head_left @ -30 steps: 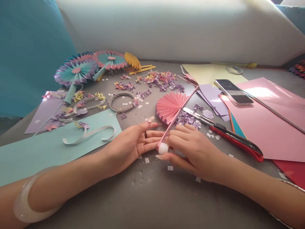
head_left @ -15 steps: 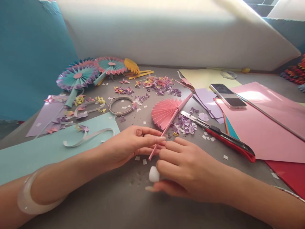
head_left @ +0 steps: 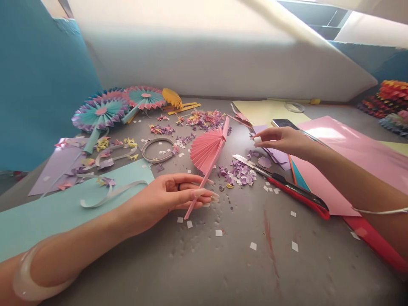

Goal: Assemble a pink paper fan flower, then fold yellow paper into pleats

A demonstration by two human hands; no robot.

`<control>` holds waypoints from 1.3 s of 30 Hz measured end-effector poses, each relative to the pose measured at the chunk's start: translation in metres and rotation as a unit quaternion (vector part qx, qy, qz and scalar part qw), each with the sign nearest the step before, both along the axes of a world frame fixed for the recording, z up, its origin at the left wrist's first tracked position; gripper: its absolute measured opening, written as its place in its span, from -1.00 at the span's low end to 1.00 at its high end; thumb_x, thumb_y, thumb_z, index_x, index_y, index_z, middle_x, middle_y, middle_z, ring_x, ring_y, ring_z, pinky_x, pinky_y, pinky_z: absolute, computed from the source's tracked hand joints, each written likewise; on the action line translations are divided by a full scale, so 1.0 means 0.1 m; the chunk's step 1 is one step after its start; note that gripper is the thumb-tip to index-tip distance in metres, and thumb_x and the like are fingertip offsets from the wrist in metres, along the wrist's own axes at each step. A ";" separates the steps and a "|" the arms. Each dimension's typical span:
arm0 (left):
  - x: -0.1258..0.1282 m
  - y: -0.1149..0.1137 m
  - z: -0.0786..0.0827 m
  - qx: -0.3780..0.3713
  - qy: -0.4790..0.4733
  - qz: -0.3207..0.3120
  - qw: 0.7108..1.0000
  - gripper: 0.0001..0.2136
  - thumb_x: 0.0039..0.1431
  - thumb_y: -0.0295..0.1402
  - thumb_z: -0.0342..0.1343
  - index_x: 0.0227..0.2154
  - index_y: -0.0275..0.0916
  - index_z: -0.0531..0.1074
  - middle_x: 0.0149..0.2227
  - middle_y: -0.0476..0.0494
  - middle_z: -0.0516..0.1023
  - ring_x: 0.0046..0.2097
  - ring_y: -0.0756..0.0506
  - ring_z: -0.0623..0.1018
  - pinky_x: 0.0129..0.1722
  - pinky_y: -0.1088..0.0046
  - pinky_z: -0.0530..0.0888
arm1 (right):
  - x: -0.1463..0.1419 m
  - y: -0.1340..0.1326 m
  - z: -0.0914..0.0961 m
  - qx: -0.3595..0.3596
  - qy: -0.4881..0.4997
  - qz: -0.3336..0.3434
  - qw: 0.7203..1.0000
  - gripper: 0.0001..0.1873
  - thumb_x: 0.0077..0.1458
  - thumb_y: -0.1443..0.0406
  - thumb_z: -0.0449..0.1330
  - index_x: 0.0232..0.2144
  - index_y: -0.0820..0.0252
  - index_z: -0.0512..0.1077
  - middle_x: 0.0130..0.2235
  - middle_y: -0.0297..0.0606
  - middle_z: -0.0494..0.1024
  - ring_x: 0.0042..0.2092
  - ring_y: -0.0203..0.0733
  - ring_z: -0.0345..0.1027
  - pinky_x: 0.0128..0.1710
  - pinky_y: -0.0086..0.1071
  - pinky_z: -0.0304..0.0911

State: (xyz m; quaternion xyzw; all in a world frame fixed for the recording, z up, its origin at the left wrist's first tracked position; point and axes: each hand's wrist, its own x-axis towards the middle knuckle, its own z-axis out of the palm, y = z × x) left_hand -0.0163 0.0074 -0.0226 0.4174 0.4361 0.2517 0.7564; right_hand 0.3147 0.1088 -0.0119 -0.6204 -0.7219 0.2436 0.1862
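Observation:
My left hand (head_left: 185,191) pinches the thin handle strip of a pink pleated paper fan (head_left: 205,148) between thumb and fingers. The fan is half spread, its pleats toward the upper left. Off to the right, my right hand (head_left: 280,140) hovers near the purple paper sheets (head_left: 277,156), fingertips closed around a small white piece of paper (head_left: 257,141). Below that hand lies a red and black utility knife (head_left: 293,187) with its blade out. Small purple folded paper pieces (head_left: 240,173) are heaped between fan and knife.
Finished paper fans (head_left: 102,112) stand at the back left, near a tape roll (head_left: 159,149). Light blue paper (head_left: 57,208) lies front left. A phone (head_left: 283,123) and large pink sheets (head_left: 338,161) are at right. White paper bits (head_left: 218,233) dot the grey table.
My right hand has moved from beside the fan's handle up and right toward the purple sheets, carrying the white piece. My left hand keeps hold of the fan. The view has shifted slightly.

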 end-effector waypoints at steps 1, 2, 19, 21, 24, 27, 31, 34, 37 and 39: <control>0.00 0.00 0.01 0.000 0.001 0.004 1.000 -0.75 0.14 -0.36 0.29 -0.13 -0.26 0.47 -0.14 -0.21 0.67 -0.11 -0.11 0.65 -0.07 0.49 0.56 | 0.01 0.05 -0.05 0.003 0.005 0.002 1.000 -0.60 -0.07 0.00 0.29 -0.22 0.08 0.55 -0.22 -0.16 0.59 -0.19 -0.08 0.45 -0.14 -0.12 0.34; 0.00 -0.01 0.02 -0.001 0.002 0.008 1.000 -0.75 0.14 -0.36 0.30 -0.13 -0.26 0.47 -0.15 -0.22 0.67 -0.11 -0.11 0.65 -0.07 0.48 0.56 | 0.02 0.10 -0.09 0.007 0.011 0.004 1.000 -0.64 -0.05 0.02 0.28 -0.25 0.09 0.54 -0.19 -0.14 0.59 -0.17 -0.07 0.46 -0.11 -0.12 0.35; 0.03 -0.02 0.03 0.004 0.012 0.022 1.000 -0.77 0.15 -0.37 0.29 -0.14 -0.26 0.46 -0.15 -0.22 0.67 -0.13 -0.08 0.66 -0.07 0.49 0.54 | -0.20 0.22 -0.21 0.076 -0.084 0.144 0.983 -0.59 0.06 0.14 0.14 -0.05 0.16 0.44 -0.02 -0.01 0.42 -0.09 -0.02 0.41 -0.12 -0.07 0.42; 0.02 -0.02 0.04 0.007 0.011 0.020 1.000 -0.77 0.15 -0.37 0.28 -0.14 -0.27 0.46 -0.15 -0.22 0.67 -0.14 -0.07 0.66 -0.09 0.51 0.55 | -0.20 0.25 -0.24 0.091 -0.098 0.137 0.982 -0.66 0.09 0.18 0.11 -0.11 0.17 0.45 -0.07 -0.03 0.44 -0.11 -0.04 0.41 -0.13 -0.08 0.41; 0.02 -0.02 0.03 0.005 0.015 0.012 1.000 -0.77 0.16 -0.36 0.28 -0.14 -0.26 0.45 -0.14 -0.22 0.67 -0.11 -0.08 0.65 -0.06 0.50 0.54 | -0.17 0.30 -0.26 0.105 -0.113 0.125 0.980 -0.71 0.11 0.21 0.08 -0.15 0.16 0.46 -0.07 -0.04 0.43 -0.14 -0.06 0.41 -0.13 -0.09 0.41; 0.03 -0.01 0.02 0.005 0.021 0.012 1.000 -0.76 0.15 -0.35 0.29 -0.14 -0.26 0.45 -0.13 -0.23 0.66 -0.09 -0.10 0.65 -0.05 0.48 0.54 | -0.11 0.31 -0.24 0.105 -0.125 0.130 0.978 -0.64 0.07 0.23 0.13 -0.07 0.16 0.44 -0.05 -0.02 0.43 -0.14 -0.05 0.43 -0.15 -0.11 0.44; 0.02 0.00 0.03 0.013 0.024 0.012 1.000 -0.74 0.10 -0.33 0.32 -0.16 -0.24 0.47 -0.15 -0.23 0.67 -0.09 -0.13 0.65 -0.02 0.41 0.54 | -0.15 0.27 -0.12 0.142 -0.139 0.141 0.970 -0.33 0.06 0.24 0.18 0.23 0.12 0.20 0.15 0.00 0.33 0.11 0.10 0.29 0.07 0.02 0.30; -0.02 0.02 0.05 0.028 0.033 -0.007 0.999 -0.73 0.08 -0.27 0.33 -0.17 -0.21 0.49 -0.15 -0.20 0.67 -0.08 -0.16 0.64 0.00 0.37 0.53 | -0.32 0.23 -0.01 0.200 -0.150 0.168 0.954 -0.22 0.08 0.27 0.18 0.32 0.06 0.02 0.30 -0.12 0.17 0.30 0.13 0.01 0.26 0.08 0.03; -0.07 0.05 0.09 0.048 0.057 -0.029 0.997 -0.73 0.07 -0.24 0.33 -0.18 -0.15 0.49 -0.16 -0.14 0.68 -0.09 -0.14 0.65 -0.05 0.44 0.54 | -0.53 0.22 0.08 0.251 -0.200 0.204 0.925 -0.31 0.11 0.32 0.16 0.28 0.04 0.10 0.33 -0.21 0.16 0.34 0.08 -0.05 0.27 0.06 -0.02; -0.08 0.05 0.11 0.056 0.073 -0.032 0.995 -0.71 0.04 -0.22 0.35 -0.19 -0.14 0.50 -0.19 -0.10 0.69 -0.10 -0.13 0.65 -0.11 0.49 0.54 | -0.64 0.22 0.12 0.257 -0.243 0.189 0.916 -0.51 0.13 0.33 0.12 0.13 0.06 0.29 0.24 -0.18 0.31 0.31 0.09 0.03 0.24 0.06 0.01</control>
